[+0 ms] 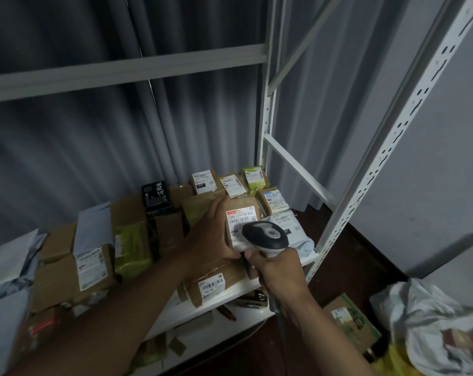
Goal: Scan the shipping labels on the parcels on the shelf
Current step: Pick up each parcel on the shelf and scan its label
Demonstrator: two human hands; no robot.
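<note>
The white shelf [231, 293] carries crowded parcels [91, 270]. Left of the gripped box [239, 217] lie brown cartons and a black box [157, 196]; behind it, labelled packets [231, 185]; just below it, a barcoded carton [212, 287]; to its right, a grey mailer [291, 226].

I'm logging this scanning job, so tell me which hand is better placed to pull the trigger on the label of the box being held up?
Right. The right hand grips the barcode scanner, aimed at the label of the brown box. The left hand holds that box tilted up.
</note>
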